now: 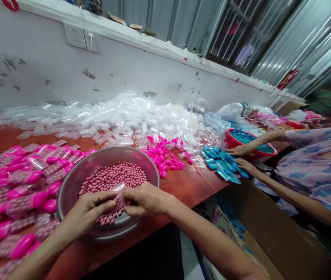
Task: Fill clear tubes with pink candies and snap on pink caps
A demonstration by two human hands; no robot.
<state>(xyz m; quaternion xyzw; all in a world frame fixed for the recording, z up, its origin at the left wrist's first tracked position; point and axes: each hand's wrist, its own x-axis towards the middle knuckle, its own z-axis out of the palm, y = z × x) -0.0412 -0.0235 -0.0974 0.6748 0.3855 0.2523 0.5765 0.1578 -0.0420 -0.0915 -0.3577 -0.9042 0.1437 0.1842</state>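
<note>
Over a steel basin (pixel 66 194) of pink beads (pixel 109 175), both my hands hold a small transparent plastic tube (pixel 119 190) with pink beads inside. My left hand (pixel 91 210) pinches it from the left, thumb and fingers together. From the right, my right hand (pixel 146 198) closes round it with curled fingers, which partly hide the tube. Bright pink caps (pixel 165 153) lie loose just behind the basin. To the left are piled bead-filled tubes with pink caps (pixel 22 198).
A heap of empty transparent tubes (pixel 130 112) lines the white wall (pixel 66 74). At right, a co-worker's hands (pixel 248 165) touch blue filled packs (pixel 219 161) beside a red basin (pixel 229 140) of blue pieces. A cardboard box (pixel 279 229) stands below the red table's edge (pixel 194 194).
</note>
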